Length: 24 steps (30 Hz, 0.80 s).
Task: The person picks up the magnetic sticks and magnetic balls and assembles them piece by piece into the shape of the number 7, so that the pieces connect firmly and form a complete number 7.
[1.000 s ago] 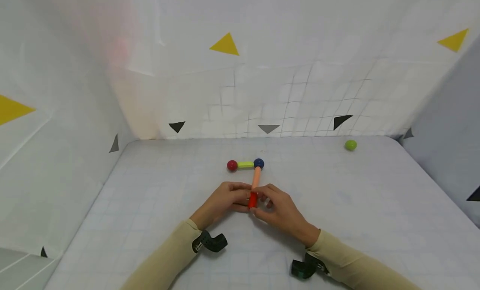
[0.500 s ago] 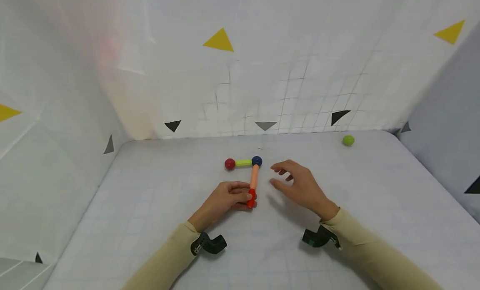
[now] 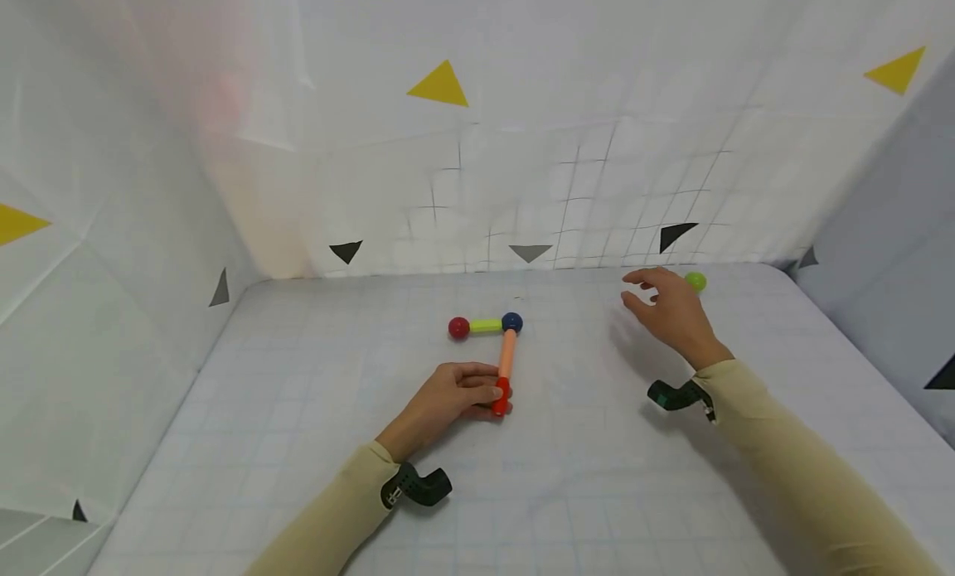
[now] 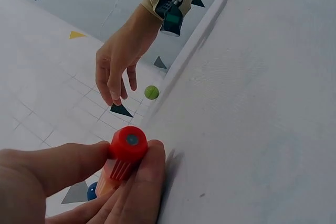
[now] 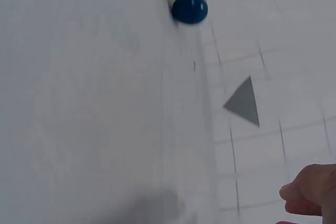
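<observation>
My left hand [image 3: 451,398] pinches a red magnetic stick [image 3: 501,397] between thumb and fingers; in the left wrist view its end shows a grey metal dot. Beyond the red stick, in line with it, runs an orange stick [image 3: 506,354] up to a dark blue ball [image 3: 511,323]. From that ball a yellow-green stick [image 3: 486,326] leads left to a dark red ball [image 3: 458,328]. My right hand [image 3: 671,317], fingers loosely bent and holding nothing, hovers at the back right. Just past it sits a lime green ball [image 3: 697,281], partly hidden by the hand in the head view.
A white sheet with a faint grid covers the table [image 3: 336,476]. White walls with yellow and dark triangles stand behind and at the left, and a greyer wall [image 3: 888,253] at the right. Each wrist wears a dark camera.
My right hand has let go of the red stick and moved right and away from me, up beside the green ball. The left hand still holds the red stick in place.
</observation>
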Each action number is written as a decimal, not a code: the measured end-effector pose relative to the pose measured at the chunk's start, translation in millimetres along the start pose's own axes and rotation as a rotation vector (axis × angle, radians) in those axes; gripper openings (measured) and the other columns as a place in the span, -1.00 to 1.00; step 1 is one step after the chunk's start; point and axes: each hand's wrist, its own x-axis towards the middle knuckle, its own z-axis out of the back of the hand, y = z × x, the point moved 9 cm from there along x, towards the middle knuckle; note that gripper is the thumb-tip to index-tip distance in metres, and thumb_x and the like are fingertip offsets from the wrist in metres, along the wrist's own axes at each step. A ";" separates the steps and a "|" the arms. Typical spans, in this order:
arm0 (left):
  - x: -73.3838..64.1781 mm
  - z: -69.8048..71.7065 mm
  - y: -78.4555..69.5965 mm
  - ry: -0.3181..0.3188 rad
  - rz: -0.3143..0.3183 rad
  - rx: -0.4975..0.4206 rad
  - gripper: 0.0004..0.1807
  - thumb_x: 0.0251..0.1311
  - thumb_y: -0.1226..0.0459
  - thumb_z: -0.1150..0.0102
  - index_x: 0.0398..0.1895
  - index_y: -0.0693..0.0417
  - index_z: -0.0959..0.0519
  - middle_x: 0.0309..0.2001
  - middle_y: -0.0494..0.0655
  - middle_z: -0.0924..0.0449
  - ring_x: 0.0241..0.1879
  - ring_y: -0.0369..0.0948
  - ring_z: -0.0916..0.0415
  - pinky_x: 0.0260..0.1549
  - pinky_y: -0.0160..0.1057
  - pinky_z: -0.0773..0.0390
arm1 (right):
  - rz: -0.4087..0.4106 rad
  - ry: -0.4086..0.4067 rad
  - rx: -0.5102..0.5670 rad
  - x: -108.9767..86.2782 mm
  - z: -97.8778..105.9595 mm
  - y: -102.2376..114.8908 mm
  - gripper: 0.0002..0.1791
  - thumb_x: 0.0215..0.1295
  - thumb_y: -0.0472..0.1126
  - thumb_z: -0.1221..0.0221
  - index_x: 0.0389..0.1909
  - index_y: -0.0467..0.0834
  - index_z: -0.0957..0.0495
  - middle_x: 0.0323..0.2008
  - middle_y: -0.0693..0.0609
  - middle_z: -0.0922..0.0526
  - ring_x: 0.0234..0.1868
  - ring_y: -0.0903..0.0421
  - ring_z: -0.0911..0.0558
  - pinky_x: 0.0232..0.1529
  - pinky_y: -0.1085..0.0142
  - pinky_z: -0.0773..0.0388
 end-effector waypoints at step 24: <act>-0.2 1.8 -2.3 -0.011 -0.005 0.061 -0.54 0.41 0.27 -0.34 0.30 0.25 -0.53 0.00 0.06 -0.74 -0.05 -0.01 -0.73 0.00 -0.17 -0.65 | -0.213 0.099 -0.148 31.5 9.5 -105.0 -0.42 0.44 -0.33 -0.06 0.45 -0.37 -0.32 0.46 -0.47 -0.20 0.39 -0.57 -0.19 0.25 -0.45 -0.22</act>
